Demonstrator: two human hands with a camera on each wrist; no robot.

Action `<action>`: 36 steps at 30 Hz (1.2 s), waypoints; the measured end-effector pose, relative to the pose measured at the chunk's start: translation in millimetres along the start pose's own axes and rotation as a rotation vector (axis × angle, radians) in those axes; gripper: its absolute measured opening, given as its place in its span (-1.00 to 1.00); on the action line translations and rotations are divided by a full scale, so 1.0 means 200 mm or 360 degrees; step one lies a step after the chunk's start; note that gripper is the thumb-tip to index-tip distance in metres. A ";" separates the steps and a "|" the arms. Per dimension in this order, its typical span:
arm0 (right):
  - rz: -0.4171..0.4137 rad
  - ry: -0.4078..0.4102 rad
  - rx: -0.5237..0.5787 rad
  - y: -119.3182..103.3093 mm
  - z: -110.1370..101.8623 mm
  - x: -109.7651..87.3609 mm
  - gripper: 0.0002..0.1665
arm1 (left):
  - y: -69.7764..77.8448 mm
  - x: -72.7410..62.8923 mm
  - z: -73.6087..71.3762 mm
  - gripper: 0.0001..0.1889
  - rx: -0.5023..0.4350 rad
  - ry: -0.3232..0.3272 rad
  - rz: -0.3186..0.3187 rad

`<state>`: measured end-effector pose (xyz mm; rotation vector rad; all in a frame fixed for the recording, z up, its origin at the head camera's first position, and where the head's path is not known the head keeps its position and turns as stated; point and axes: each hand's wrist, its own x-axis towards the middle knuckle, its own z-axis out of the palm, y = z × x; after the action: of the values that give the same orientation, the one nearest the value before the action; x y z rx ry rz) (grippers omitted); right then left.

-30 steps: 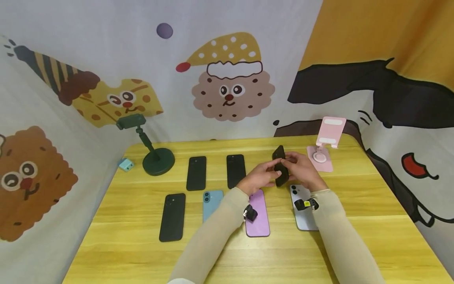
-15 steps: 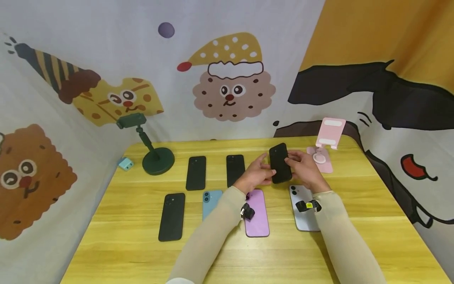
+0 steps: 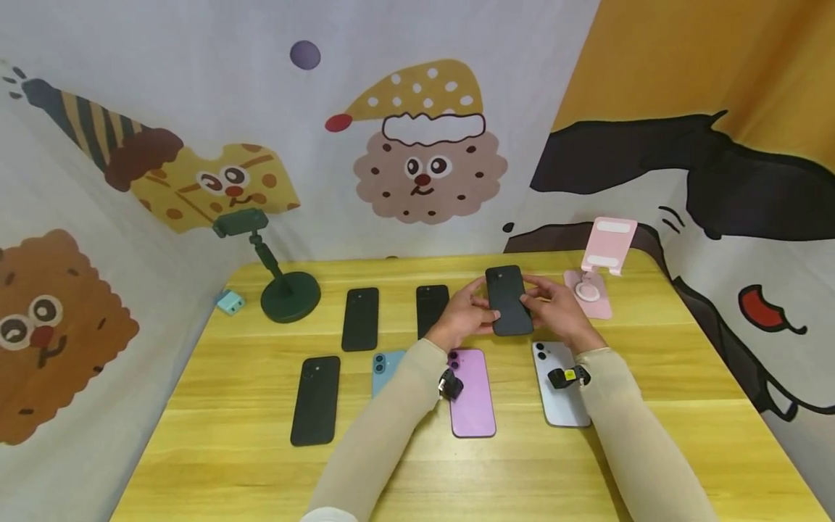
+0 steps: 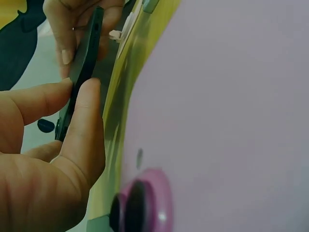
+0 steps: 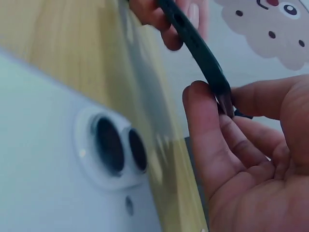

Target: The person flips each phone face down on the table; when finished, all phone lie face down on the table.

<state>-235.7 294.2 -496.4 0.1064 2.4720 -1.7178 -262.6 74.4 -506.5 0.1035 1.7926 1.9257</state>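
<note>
A dark smartphone (image 3: 509, 301) is held up between both hands, its back with the camera lenses turned toward the head camera. My left hand (image 3: 464, 316) pinches its left edge between thumb and fingers, as the left wrist view shows from the side. On the opposite edge, my right hand (image 3: 557, 310) grips it the same way; the right wrist view catches the phone's slim side (image 5: 200, 50). Below the hands lie a pink phone (image 3: 473, 395) under the left wrist and a white phone (image 3: 559, 395) under the right wrist, both with cameras upward.
Back left stands a dark green phone stand (image 3: 290, 296) beside a small light-blue charger plug (image 3: 230, 301). A pink phone stand (image 3: 608, 246) rises at back right. More phones lie on the wooden table: black ones (image 3: 361, 319) and a blue one (image 3: 385, 370) partly under the left sleeve.
The dark phone has turned from edge-on to showing its back and shifted slightly left. Both hands keep hold of it, the left hand moving a little left with it.
</note>
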 end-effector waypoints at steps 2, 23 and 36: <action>-0.0003 -0.0016 -0.0032 0.02 0.00 0.01 -0.27 | 0.00 0.00 0.00 -0.05 0.0004 0.0012 0.0003; 0.0178 -0.0144 -0.0169 0.08 0.00 0.05 -0.21 | 0.01 -0.02 0.01 -0.17 0.0344 0.0164 -0.0114; 0.0220 -0.0132 -0.0269 0.04 0.02 0.05 -0.20 | 0.02 -0.04 -0.01 -0.22 0.0402 0.0180 -0.0135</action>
<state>-243.6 293.1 -506.3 0.1802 2.4734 -1.4244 -257.5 70.0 -501.3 0.0042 2.0752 1.6694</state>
